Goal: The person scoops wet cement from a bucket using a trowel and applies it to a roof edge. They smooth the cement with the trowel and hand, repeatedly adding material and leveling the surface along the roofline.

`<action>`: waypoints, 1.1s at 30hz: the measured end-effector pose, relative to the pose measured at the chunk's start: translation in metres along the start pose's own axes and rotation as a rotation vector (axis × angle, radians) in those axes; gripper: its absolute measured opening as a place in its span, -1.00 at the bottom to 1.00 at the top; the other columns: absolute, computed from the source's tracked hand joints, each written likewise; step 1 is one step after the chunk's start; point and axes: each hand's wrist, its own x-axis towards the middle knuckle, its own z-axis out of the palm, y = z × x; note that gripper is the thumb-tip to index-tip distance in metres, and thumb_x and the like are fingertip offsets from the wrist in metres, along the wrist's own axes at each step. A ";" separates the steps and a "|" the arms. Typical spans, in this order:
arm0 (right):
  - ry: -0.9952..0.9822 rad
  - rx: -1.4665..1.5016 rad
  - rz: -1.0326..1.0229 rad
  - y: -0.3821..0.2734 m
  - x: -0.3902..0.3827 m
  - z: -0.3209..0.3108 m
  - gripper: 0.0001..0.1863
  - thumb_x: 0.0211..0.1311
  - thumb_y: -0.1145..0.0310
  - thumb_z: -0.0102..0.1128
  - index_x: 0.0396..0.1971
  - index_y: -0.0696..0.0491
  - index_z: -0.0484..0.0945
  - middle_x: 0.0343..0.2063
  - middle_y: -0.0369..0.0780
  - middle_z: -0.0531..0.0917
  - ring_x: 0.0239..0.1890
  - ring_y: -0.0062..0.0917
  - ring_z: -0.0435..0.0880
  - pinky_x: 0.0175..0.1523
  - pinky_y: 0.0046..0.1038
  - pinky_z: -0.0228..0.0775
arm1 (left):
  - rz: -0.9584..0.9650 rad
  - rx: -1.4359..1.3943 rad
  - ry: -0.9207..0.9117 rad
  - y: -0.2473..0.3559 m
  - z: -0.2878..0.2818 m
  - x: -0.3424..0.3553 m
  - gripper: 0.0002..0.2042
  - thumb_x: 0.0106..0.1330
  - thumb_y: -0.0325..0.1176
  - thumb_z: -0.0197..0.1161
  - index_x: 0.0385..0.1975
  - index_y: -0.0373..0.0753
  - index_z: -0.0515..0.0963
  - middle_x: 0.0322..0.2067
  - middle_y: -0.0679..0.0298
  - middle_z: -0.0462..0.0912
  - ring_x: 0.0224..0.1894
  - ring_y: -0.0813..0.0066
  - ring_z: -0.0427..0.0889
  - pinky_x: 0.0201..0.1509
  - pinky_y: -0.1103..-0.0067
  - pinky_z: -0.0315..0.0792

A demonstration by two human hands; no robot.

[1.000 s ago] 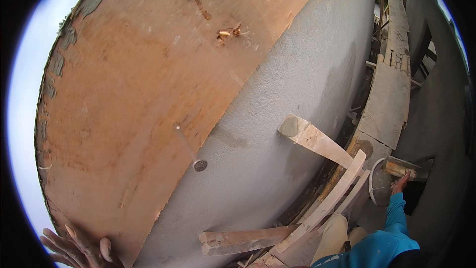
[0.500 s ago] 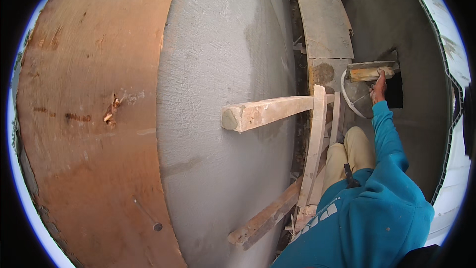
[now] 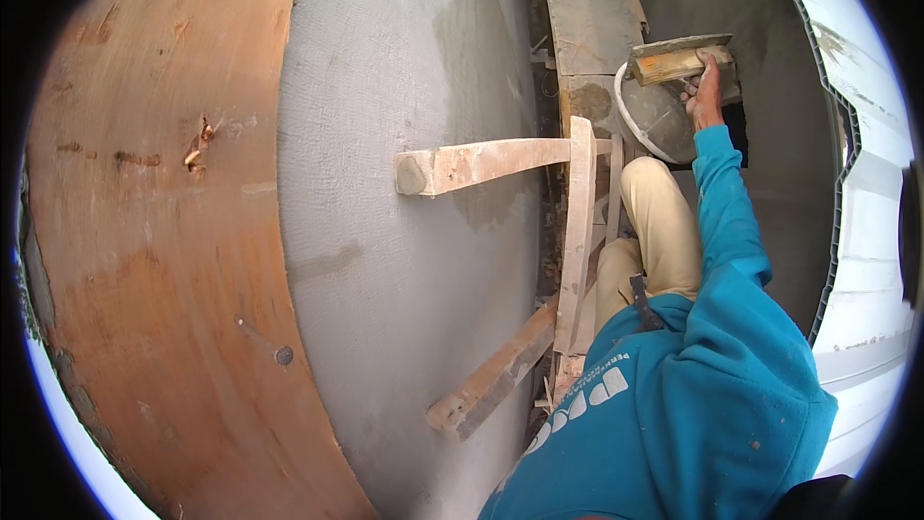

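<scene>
The right hand is gripping a plastering float in the upper right of the frame, with the fingers closing around the right end of its wooden grip. The flat grey blade is lying along the far side of the grip. The left hand is staying outside the frame, so its state cannot be told.

The float is overlapping the upper part of a white-rimmed bucket; contact between the two is hard to confirm from this angle. A dark wall opening is showing just right of the bucket, in a grey wall.

The right arm, in a teal sleeve, is extending upward from a teal sweatshirt at the lower right. Beige trousers are showing right of centre, below the bucket.

A squared timber is projecting leftward at the centre and meeting an upright timber. A second squared timber is slanting at lower centre. A plank walkway is running toward the top edge.

A rendered wall is filling the centre left. A plywood sheet is covering the left side, with a round-headed nail protruding from it at lower left.
</scene>
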 end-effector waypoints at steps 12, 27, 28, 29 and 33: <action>-0.076 0.016 -0.032 0.018 0.002 0.000 -0.59 0.00 -0.14 0.23 -0.35 -0.15 0.42 -0.62 -0.42 0.22 -0.66 -0.68 0.12 -0.49 -0.52 -0.02 | -0.120 -0.015 0.028 0.015 -0.003 -0.039 -0.17 0.33 0.34 -0.17 0.41 -0.20 0.05 0.42 -0.10 -0.03 0.47 -0.19 -0.17 0.44 -0.14 -0.28; -0.162 -0.054 -0.004 0.052 0.058 -0.025 -0.48 0.05 -0.30 0.09 -0.20 -0.19 0.44 -0.49 -0.43 0.37 -0.53 -0.66 0.25 -0.47 -0.55 0.01 | -0.343 -0.028 -0.128 -0.019 -0.040 -0.056 0.00 0.22 0.48 -0.13 0.36 -0.40 0.13 0.36 -0.24 0.08 0.43 -0.25 -0.01 0.43 -0.14 -0.17; -0.242 -0.064 0.055 0.058 0.094 -0.038 -0.41 0.06 -0.33 0.06 -0.04 -0.23 0.44 -0.29 -0.41 0.46 -0.37 -0.63 0.32 -0.38 -0.55 0.03 | -0.385 -0.039 -0.122 -0.017 -0.042 -0.052 0.02 0.18 0.50 -0.12 0.37 -0.37 0.13 0.37 -0.21 0.08 0.44 -0.22 -0.01 0.43 -0.14 -0.18; -0.274 -0.056 0.079 0.064 0.116 -0.047 -0.40 0.04 -0.33 0.07 -0.04 -0.23 0.44 -0.29 -0.42 0.46 -0.37 -0.63 0.31 -0.36 -0.54 0.04 | -0.423 -0.071 -0.110 -0.015 -0.035 -0.047 0.04 0.15 0.53 -0.11 0.38 -0.34 0.12 0.38 -0.18 0.08 0.44 -0.19 -0.01 0.44 -0.14 -0.19; -0.244 -0.103 0.080 0.062 0.112 -0.037 -0.30 -0.01 -0.32 0.10 0.05 -0.17 0.42 -0.19 -0.37 0.47 -0.29 -0.61 0.29 -0.25 -0.49 0.08 | -0.405 0.016 -0.304 -0.033 -0.051 -0.007 0.13 0.00 0.64 -0.12 0.41 -0.20 0.10 0.41 -0.04 0.07 0.46 -0.08 -0.02 0.46 -0.12 -0.25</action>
